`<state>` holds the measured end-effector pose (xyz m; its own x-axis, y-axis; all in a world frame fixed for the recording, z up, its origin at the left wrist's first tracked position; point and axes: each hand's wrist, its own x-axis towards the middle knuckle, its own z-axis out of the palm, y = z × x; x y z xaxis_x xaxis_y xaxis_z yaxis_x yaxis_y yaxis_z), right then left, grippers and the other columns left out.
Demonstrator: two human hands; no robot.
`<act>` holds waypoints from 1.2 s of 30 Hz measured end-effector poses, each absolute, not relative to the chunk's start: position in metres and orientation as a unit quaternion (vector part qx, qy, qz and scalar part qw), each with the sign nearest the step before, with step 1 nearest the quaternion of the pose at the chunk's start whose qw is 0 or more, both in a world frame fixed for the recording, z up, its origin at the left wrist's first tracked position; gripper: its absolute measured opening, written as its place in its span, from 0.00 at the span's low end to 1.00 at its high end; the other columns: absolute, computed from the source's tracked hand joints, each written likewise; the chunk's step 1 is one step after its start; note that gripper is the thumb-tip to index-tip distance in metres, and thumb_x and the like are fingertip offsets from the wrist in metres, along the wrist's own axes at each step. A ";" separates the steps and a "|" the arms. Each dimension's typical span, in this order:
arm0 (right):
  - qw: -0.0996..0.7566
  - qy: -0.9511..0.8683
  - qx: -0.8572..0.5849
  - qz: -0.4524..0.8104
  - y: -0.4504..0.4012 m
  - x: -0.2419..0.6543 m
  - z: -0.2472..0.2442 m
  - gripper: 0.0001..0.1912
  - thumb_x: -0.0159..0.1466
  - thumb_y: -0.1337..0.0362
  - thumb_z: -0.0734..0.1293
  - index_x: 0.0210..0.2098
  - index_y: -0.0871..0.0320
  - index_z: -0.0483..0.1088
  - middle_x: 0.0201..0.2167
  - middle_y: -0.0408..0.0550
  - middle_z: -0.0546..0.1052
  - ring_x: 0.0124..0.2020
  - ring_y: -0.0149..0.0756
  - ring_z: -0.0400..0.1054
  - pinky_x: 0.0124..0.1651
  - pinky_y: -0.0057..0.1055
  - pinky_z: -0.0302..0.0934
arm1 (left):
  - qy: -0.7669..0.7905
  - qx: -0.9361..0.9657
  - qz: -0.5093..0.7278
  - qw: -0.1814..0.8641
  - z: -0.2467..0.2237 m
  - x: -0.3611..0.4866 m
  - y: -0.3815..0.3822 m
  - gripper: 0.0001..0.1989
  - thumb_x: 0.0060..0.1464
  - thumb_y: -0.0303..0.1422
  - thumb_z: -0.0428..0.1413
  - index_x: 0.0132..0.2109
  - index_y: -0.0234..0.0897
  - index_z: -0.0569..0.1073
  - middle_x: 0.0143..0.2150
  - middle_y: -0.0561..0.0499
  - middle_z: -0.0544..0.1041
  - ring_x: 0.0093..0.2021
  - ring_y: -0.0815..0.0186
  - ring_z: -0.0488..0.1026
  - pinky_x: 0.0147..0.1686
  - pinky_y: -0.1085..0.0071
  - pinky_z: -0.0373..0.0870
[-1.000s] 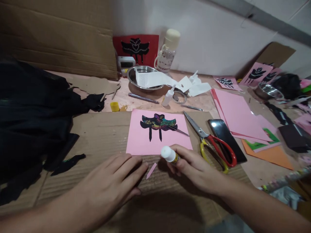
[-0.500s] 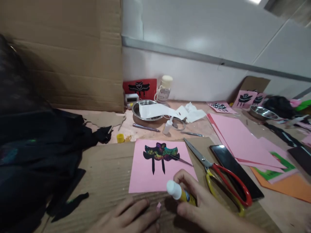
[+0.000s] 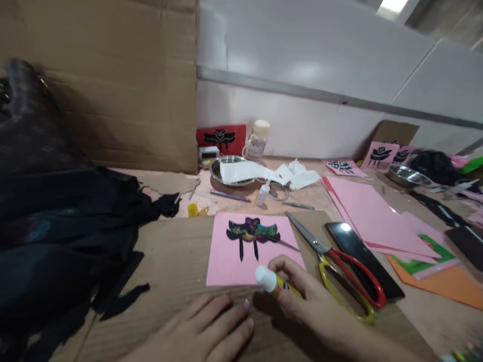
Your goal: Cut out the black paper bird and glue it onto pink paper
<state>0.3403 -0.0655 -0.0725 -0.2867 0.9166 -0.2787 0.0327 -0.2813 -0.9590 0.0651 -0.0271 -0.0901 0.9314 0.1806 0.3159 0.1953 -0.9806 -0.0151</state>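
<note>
- Far left: a heap of black material [image 3: 64,266], an upright cardboard panel [image 3: 128,90] behind it, a loose black scrap [image 3: 128,301] in front.
- Next: a yellow cap [image 3: 192,210] just beyond the edge of the cardboard sheet [image 3: 169,266] I work on.
- My left hand [image 3: 211,329] lies palm down on that sheet, fingers loosely spread. A small pink paper piece [image 3: 246,302] shows at a fingertip, mostly hidden; cannot tell whether I am pinning it.
- Behind, near the wall: a red card [image 3: 238,138] with a black motif, and a metal bowl [image 3: 215,177].
- Centre: a pink sheet [image 3: 222,275] flat ahead of my hands, a glittery black cut-out [image 3: 247,232] on it, a thin metal tool [image 3: 289,245] reaching across onto the cut-out.
- My right hand [image 3: 302,296] closed round a yellow glue stick [image 3: 281,285], white end tilted up and left, beside the sheet's near edge.
- Right: open-bladed or shut, cannot tell, scissors [image 3: 319,246] with red and yellow handles, touching or just beside a black phone [image 3: 349,241].
- Far right: stacked pink paper [image 3: 377,216].
</note>
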 end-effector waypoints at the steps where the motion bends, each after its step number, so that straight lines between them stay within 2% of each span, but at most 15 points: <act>1: 0.348 -0.483 -0.493 0.634 -0.066 0.341 -0.072 0.27 0.65 0.36 0.70 0.43 0.53 0.66 0.30 0.39 0.63 0.26 0.28 0.53 0.29 0.26 0.48 | -0.111 -0.982 -0.151 0.003 -0.087 0.064 -0.031 0.24 0.69 0.39 0.58 0.67 0.37 0.71 0.66 0.49 0.77 0.62 0.59 0.72 0.61 0.68 0.69; 3: 0.345 -0.486 -0.503 0.626 -0.067 0.342 -0.072 0.29 0.66 0.34 0.66 0.41 0.56 0.69 0.28 0.40 0.64 0.25 0.29 0.52 0.28 0.27 0.46 | -0.143 -0.978 -0.150 -0.034 -0.082 0.063 -0.038 0.25 0.68 0.41 0.58 0.67 0.35 0.70 0.65 0.45 0.77 0.63 0.55 0.72 0.62 0.63 0.70; 6: 0.324 -0.518 -0.506 0.609 -0.066 0.341 -0.069 0.32 0.68 0.33 0.63 0.35 0.59 0.70 0.25 0.40 0.64 0.25 0.29 0.52 0.27 0.28 0.47 | -0.168 -0.968 -0.169 -0.080 -0.078 0.064 -0.042 0.20 0.70 0.38 0.55 0.64 0.36 0.72 0.58 0.45 0.80 0.57 0.57 0.75 0.59 0.62 0.71; 10: 0.300 -0.540 -0.532 0.579 -0.062 0.336 -0.062 0.28 0.61 0.38 0.74 0.39 0.55 0.68 0.29 0.38 0.67 0.29 0.30 0.58 0.33 0.27 0.56 | -0.177 -0.962 -0.179 -0.109 -0.080 0.068 -0.043 0.15 0.71 0.33 0.53 0.60 0.36 0.73 0.47 0.49 0.82 0.44 0.59 0.76 0.46 0.64 0.73; 13: 0.291 -0.558 -0.535 0.563 -0.061 0.335 -0.061 0.29 0.57 0.40 0.77 0.41 0.54 0.66 0.33 0.40 0.70 0.34 0.33 0.63 0.38 0.29 0.59 | -0.191 -0.959 -0.187 -0.095 -0.084 0.069 -0.044 0.14 0.72 0.33 0.51 0.59 0.35 0.74 0.43 0.50 0.81 0.40 0.59 0.75 0.40 0.62 0.72; 15: 0.299 -0.554 -0.526 0.572 -0.060 0.335 -0.063 0.29 0.60 0.37 0.74 0.43 0.55 0.68 0.35 0.42 0.72 0.35 0.34 0.64 0.38 0.30 0.60 | -0.202 -0.957 -0.191 -0.084 -0.087 0.069 -0.044 0.14 0.73 0.32 0.48 0.57 0.35 0.75 0.41 0.50 0.80 0.38 0.60 0.75 0.40 0.62 0.71; 19: 0.302 -0.533 -0.518 0.597 -0.058 0.337 -0.064 0.29 0.67 0.35 0.67 0.42 0.57 0.73 0.29 0.42 0.71 0.29 0.32 0.62 0.33 0.29 0.58 | -0.220 -0.952 -0.200 -0.077 -0.088 0.069 -0.046 0.14 0.73 0.31 0.46 0.52 0.35 0.76 0.39 0.52 0.79 0.37 0.60 0.74 0.40 0.61 0.70; 22: 0.289 -0.567 -0.533 0.558 -0.056 0.338 -0.063 0.22 0.68 0.42 0.70 0.41 0.57 0.74 0.33 0.45 0.75 0.35 0.35 0.68 0.40 0.31 0.63 | -0.224 -0.952 -0.188 -0.090 -0.085 0.070 -0.046 0.09 0.69 0.32 0.54 0.51 0.35 0.76 0.39 0.52 0.79 0.37 0.61 0.73 0.41 0.62 0.69; 26: 0.290 -0.635 -0.525 0.487 -0.057 0.341 -0.067 0.13 0.67 0.57 0.72 0.47 0.54 0.71 0.40 0.46 0.78 0.42 0.38 0.73 0.45 0.31 0.66 | -0.221 -0.954 -0.173 -0.108 -0.086 0.071 -0.046 0.15 0.61 0.32 0.63 0.53 0.35 0.75 0.38 0.54 0.77 0.36 0.62 0.70 0.38 0.64 0.67; 29: 0.299 -0.685 -0.520 0.414 -0.058 0.345 -0.073 0.15 0.68 0.63 0.71 0.53 0.53 0.69 0.44 0.47 0.79 0.45 0.39 0.75 0.46 0.32 0.68 | -0.222 -0.956 -0.169 -0.095 -0.093 0.069 -0.049 0.15 0.65 0.33 0.58 0.57 0.37 0.74 0.37 0.54 0.75 0.35 0.62 0.67 0.35 0.63 0.63; 31: 0.301 -0.718 -0.504 0.375 -0.057 0.347 -0.074 0.16 0.68 0.64 0.72 0.54 0.53 0.70 0.46 0.49 0.80 0.47 0.39 0.76 0.48 0.33 0.69 | -0.218 -0.959 -0.160 -0.081 -0.097 0.067 -0.052 0.14 0.70 0.33 0.51 0.58 0.39 0.73 0.36 0.53 0.73 0.33 0.61 0.64 0.33 0.62 0.59; 33: 0.294 -0.757 -0.474 0.341 -0.056 0.348 -0.072 0.14 0.70 0.60 0.73 0.54 0.54 0.74 0.44 0.49 0.81 0.44 0.38 0.77 0.46 0.31 0.69 | -0.210 -0.963 -0.153 -0.066 -0.098 0.066 -0.055 0.16 0.73 0.33 0.46 0.59 0.39 0.73 0.35 0.53 0.71 0.32 0.60 0.62 0.32 0.61 0.56; 36: 0.272 -0.811 -0.431 0.287 -0.055 0.349 -0.063 0.17 0.71 0.53 0.71 0.54 0.57 0.78 0.32 0.46 0.79 0.30 0.32 0.74 0.33 0.27 0.65 | -0.213 -0.966 -0.145 -0.035 -0.096 0.068 -0.058 0.15 0.73 0.36 0.45 0.55 0.39 0.75 0.34 0.52 0.70 0.32 0.59 0.62 0.33 0.59 0.55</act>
<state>0.3490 -0.0551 -0.0629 -0.4807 0.8551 0.1941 0.5429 0.4641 -0.6999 0.0682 -0.0579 -0.0964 0.8674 0.4213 0.2648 0.4008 -0.9069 0.1300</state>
